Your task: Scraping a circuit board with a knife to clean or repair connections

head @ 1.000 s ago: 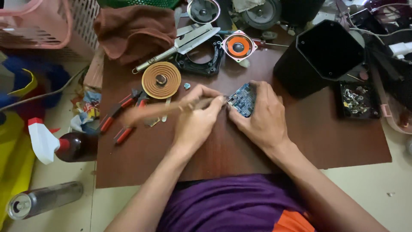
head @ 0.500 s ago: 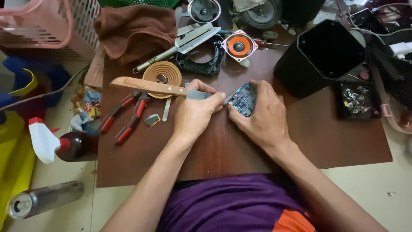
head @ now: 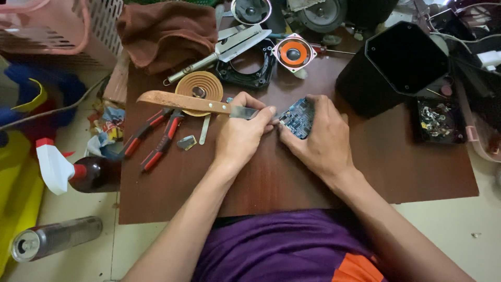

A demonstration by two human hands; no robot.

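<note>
My left hand (head: 241,137) grips a knife (head: 194,104) by its blade, with the worn wooden handle sticking out to the left. The blade tip meets the edge of a small blue circuit board (head: 296,117). My right hand (head: 321,141) pins that board against the brown table (head: 271,177), fingers curled over its right side. Most of the blade is hidden under my left fingers.
A copper-coloured coil disc (head: 198,90), red-handled pliers (head: 156,137) and tweezers lie left of my hands. A black speaker casing (head: 396,68), a tray of small parts (head: 437,121), an orange speaker cone (head: 293,52), a brown cloth (head: 167,31) and a spray bottle (head: 78,172) surround the table.
My left hand has swung the knife, so the handle rose from pointing low left to lying level above the pliers. The right hand and board stayed put.
</note>
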